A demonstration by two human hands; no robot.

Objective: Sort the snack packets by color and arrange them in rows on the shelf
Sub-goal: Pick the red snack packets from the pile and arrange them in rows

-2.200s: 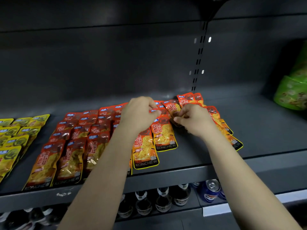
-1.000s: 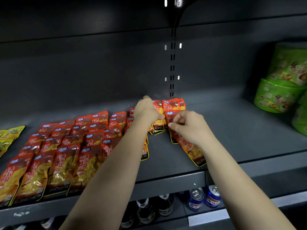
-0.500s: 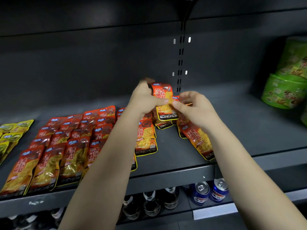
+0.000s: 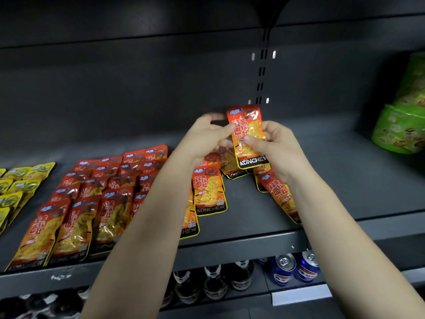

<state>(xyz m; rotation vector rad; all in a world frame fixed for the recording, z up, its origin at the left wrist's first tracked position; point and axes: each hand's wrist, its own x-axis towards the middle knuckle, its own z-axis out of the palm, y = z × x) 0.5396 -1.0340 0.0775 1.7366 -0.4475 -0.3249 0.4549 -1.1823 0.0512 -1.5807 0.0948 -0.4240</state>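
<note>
Glossy orange-red foil snack packet (image 4: 247,137) is riding higher off the dark grey metal shelf (image 4: 345,180) now, left hand (image 4: 207,137) and right hand (image 4: 276,146) both pinching it. Neat orange rows (image 4: 92,203) left of them are looking done; loose packets (image 4: 277,189) underneath are waiting.
</note>
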